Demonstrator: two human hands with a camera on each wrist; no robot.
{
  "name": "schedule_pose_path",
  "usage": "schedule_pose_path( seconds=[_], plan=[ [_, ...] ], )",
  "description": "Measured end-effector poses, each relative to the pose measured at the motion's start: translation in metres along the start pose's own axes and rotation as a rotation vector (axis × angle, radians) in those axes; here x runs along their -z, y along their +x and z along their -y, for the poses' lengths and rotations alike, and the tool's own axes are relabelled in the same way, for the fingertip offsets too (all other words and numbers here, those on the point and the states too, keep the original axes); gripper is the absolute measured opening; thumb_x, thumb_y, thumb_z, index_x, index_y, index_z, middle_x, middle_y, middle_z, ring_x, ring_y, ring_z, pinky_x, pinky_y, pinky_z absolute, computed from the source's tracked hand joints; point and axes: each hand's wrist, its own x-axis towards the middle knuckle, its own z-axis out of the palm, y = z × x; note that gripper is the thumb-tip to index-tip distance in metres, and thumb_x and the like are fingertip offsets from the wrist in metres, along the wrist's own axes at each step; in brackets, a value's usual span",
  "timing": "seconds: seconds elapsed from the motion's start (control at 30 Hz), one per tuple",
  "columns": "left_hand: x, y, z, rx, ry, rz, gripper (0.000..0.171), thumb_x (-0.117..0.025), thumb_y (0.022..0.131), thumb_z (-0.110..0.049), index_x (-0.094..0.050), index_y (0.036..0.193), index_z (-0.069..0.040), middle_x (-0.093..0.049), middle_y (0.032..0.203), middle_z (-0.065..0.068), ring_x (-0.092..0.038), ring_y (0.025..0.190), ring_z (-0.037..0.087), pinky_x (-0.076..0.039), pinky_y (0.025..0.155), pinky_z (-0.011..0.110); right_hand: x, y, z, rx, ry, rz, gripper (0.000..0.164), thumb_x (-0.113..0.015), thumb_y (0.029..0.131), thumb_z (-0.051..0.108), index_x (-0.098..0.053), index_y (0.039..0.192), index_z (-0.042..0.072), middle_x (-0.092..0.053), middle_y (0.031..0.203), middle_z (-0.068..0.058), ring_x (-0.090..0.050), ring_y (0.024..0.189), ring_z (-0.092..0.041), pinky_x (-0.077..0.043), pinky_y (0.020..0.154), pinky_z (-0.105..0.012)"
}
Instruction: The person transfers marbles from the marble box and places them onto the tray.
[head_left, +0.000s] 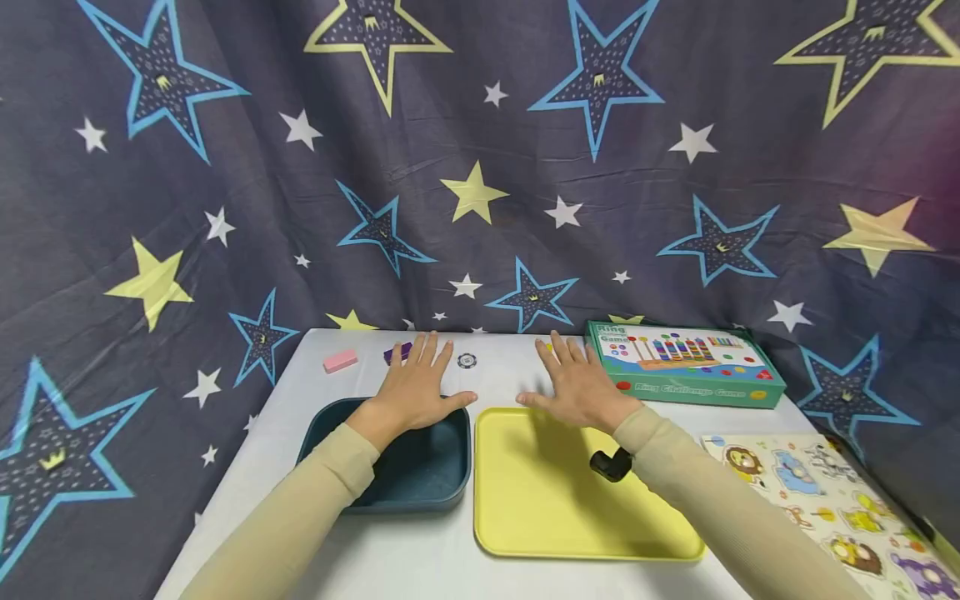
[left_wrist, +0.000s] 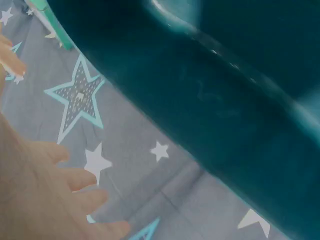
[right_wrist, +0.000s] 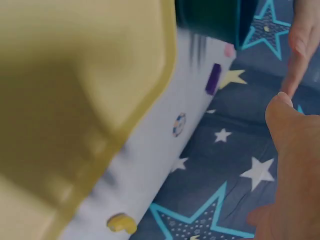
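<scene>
My left hand (head_left: pixel 412 392) is held over the dark teal bin (head_left: pixel 420 471), fingers spread and holding nothing. Over the back of the yellow tray (head_left: pixel 570 508) my right hand (head_left: pixel 581 387) is likewise spread, with no object in it. Beyond the left hand lies a purple block (head_left: pixel 397 353), partly hidden by the fingers, and a pink block (head_left: pixel 341 361) is further left. Between the two hands, towards the back, is a black-and-white poker chip (head_left: pixel 467 361). A small yellow piece (right_wrist: pixel 122 223), mostly hidden behind the right hand in the head view, shows in the right wrist view.
A green Ring Challenge Game box (head_left: pixel 686 367) stands at the back right. In front of it, an animal-sticker board (head_left: pixel 832 508) lies at the right edge. A starry dark curtain (head_left: pixel 420 275) hangs behind the white table (head_left: pixel 420 554). A black wrist camera (head_left: pixel 611 465) is on the right arm.
</scene>
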Motion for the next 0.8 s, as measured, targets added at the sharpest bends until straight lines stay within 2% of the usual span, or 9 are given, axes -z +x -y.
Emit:
schedule_pose_path(
  seconds=[0.13,0.23,0.33,0.43,0.53,0.63,0.7,0.8],
  plan=[
    [0.006,-0.02,0.023,0.012,-0.084,0.019,0.093,-0.03,0.077,-0.077,-0.023,0.144,-0.013,-0.017,0.149,0.014,-0.012,0.136,0.032,-0.008,0.104,0.058,-0.005,-0.011,0.003,-0.005,0.119,-0.045,0.09,-0.04,0.08,0.07,-0.021,0.144,0.01,-0.018,0.147,-0.02,-0.022,0.131,-0.041,-0.015,0.103,-0.056],
    [0.014,-0.039,0.047,0.047,-0.139,0.039,0.084,-0.04,0.081,-0.068,-0.034,0.14,-0.008,-0.031,0.142,0.018,-0.027,0.131,0.034,-0.018,0.102,0.056,-0.012,-0.022,0.006,0.001,0.232,-0.106,0.08,-0.05,0.083,0.058,-0.028,0.142,0.009,-0.03,0.143,-0.017,-0.031,0.128,-0.037,-0.025,0.101,-0.051],
    [0.021,-0.057,0.072,0.109,-0.18,0.091,0.073,-0.046,0.085,-0.058,-0.041,0.135,-0.004,-0.043,0.134,0.019,-0.039,0.122,0.037,-0.029,0.096,0.056,-0.02,-0.032,0.011,0.004,0.314,-0.171,0.067,-0.056,0.085,0.047,-0.037,0.138,0.011,-0.042,0.136,-0.011,-0.04,0.123,-0.029,-0.034,0.097,-0.045],
    [0.022,-0.072,0.098,0.16,-0.235,0.157,0.072,-0.044,0.087,-0.057,-0.045,0.132,-0.002,-0.048,0.129,0.02,-0.043,0.117,0.04,-0.034,0.09,0.056,-0.029,-0.04,0.017,-0.001,0.37,-0.242,0.053,-0.059,0.086,0.039,-0.048,0.13,0.014,-0.052,0.128,-0.003,-0.048,0.117,-0.021,-0.04,0.093,-0.039],
    [0.017,-0.086,0.121,0.171,-0.34,0.196,0.073,-0.041,0.088,-0.059,-0.045,0.131,0.0,-0.049,0.126,0.024,-0.044,0.115,0.043,-0.036,0.088,0.056,-0.037,-0.045,0.026,0.002,0.437,-0.299,0.041,-0.061,0.085,0.033,-0.056,0.122,0.017,-0.057,0.12,0.002,-0.053,0.111,-0.016,-0.043,0.089,-0.035],
    [0.005,-0.096,0.137,0.163,-0.483,0.209,0.069,-0.041,0.09,-0.054,-0.042,0.132,0.001,-0.046,0.129,0.025,-0.042,0.117,0.043,-0.036,0.089,0.055,-0.042,-0.049,0.037,0.02,0.534,-0.326,0.032,-0.062,0.086,0.028,-0.061,0.116,0.017,-0.061,0.113,0.005,-0.058,0.101,-0.015,-0.046,0.083,-0.034],
    [-0.005,-0.101,0.144,0.155,-0.566,0.196,0.065,-0.041,0.092,-0.05,-0.04,0.134,0.0,-0.044,0.13,0.025,-0.042,0.117,0.043,-0.037,0.088,0.055,-0.045,-0.051,0.046,0.034,0.615,-0.328,0.027,-0.061,0.086,0.025,-0.063,0.112,0.018,-0.062,0.11,0.007,-0.059,0.095,-0.016,-0.047,0.078,-0.034],
    [-0.022,-0.104,0.15,0.17,-0.696,0.13,0.059,-0.042,0.093,-0.044,-0.039,0.135,-0.002,-0.045,0.131,0.023,-0.043,0.117,0.042,-0.037,0.089,0.053,-0.048,-0.051,0.061,0.067,0.726,-0.329,0.022,-0.061,0.086,0.021,-0.064,0.108,0.02,-0.063,0.105,0.009,-0.058,0.088,-0.013,-0.049,0.074,-0.033]
  ],
)
